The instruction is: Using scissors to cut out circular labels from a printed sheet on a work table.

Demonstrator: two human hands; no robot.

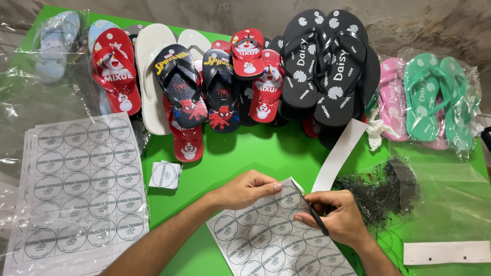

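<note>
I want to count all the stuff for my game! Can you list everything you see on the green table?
Flip-flops: many pairs, black, red, white, pink, mint green, light blue; in a row along the far edge of the table.
Label sheets: a stack, white with round printed labels; at left.
Cut labels: small pile, white; middle of the green table.
Sheet being cut: one, white with round labels; under the hands.
Paper strip: one, white; right of centre.
Black ties: a heap; at right.
Plastic bags: several, clear; both ends.
Left hand: holds the sheet's corner.
Right hand: holds dark scissors.
</note>
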